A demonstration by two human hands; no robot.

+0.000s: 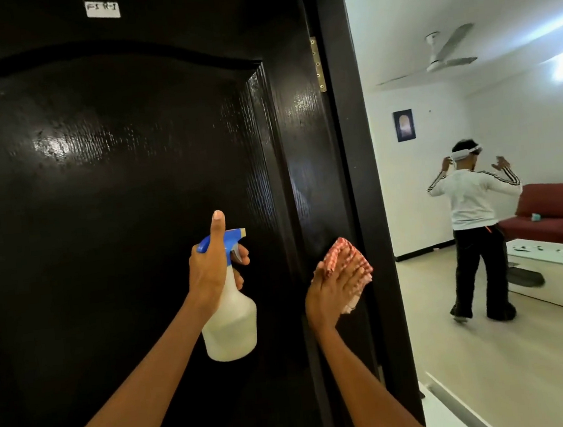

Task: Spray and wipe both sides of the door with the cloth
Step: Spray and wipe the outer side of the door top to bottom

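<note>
One wide-angle camera sat on the person's head and faced forward, tilted slightly up, very near the door (116, 194), which filled the frame from 12 round to 9 o'clock. Both forearms rose from 6 o'clock, the left hand (210, 272) and right hand (332, 294) close to the lens near centre. At 3 o'clock the view ran past the door frame (355, 171) into a far room. The wide lens bowed straight edges. No second view was given.

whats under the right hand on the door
A red-and-white checked cloth lies under the right hand, pressed flat by straight fingers against the dark door near its hinge edge. The door surface beneath the cloth is covered.
</note>
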